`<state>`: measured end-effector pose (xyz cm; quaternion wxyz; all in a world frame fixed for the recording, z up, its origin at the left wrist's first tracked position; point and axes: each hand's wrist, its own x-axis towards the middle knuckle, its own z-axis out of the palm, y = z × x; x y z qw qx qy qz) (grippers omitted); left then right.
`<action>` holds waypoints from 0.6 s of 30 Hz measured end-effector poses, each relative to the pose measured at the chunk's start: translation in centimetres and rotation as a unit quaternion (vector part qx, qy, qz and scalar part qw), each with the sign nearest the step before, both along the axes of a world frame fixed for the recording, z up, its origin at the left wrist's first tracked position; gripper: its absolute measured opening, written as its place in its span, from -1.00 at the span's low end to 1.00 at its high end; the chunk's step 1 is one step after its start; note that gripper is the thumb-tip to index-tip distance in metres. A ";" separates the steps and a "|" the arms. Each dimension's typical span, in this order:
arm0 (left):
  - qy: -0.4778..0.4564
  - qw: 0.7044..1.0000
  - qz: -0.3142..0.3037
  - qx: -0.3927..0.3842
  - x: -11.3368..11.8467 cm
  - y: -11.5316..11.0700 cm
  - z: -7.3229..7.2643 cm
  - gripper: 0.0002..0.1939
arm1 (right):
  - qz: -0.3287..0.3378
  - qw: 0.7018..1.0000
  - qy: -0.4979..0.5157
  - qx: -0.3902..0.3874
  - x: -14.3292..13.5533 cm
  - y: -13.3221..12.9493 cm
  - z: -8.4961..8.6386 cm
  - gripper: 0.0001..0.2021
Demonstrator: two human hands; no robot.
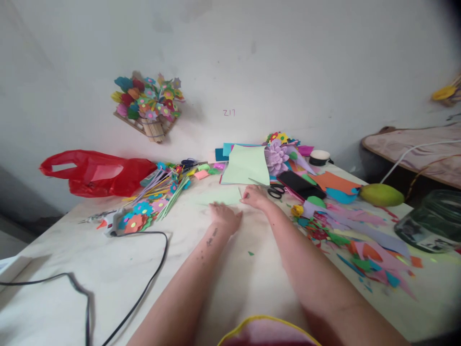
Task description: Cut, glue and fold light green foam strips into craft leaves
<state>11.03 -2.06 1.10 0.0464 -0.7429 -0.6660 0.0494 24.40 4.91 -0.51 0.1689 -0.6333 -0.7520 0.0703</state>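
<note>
A pale green sheet (221, 196) lies flat on the table in front of me. My left hand (225, 218) rests palm down at its near edge, fingers stretched out and thumb apart. At the sheet's right end my right hand (253, 196) has its fingers pinched together. A thin sliver shows by those fingertips, too small to tell whether it is the sheet's edge or a separate piece. Just beyond my right hand, scissors (276, 191) with black handles lie with their blades over a larger pale green sheet (248, 165).
To the left are a red plastic bag (104, 173), colourful flowers (142, 211), green stems (175, 197) and a glue gun (114, 222) with a black cord. On the right lie a phone (300, 186), foam scraps (370, 259), a green fruit (382, 194) and a glass jar (430, 223).
</note>
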 end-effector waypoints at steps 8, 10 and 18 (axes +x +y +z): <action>-0.029 0.999 -0.013 0.023 0.1 -0.1 0.0 -0.52 | 0.106 0.984 0.100 0.101 -3.1 -0.3 0.2 -0.84; -0.034 0.999 -0.018 0.023 0.1 -0.1 0.3 -0.61 | 0.133 0.983 0.101 0.079 -4.1 -0.3 -0.4 -0.83; -0.050 0.996 -0.022 0.072 -4.2 2.4 2.6 -0.68 | 0.140 0.986 0.020 0.086 -4.8 -0.8 -1.1 -0.88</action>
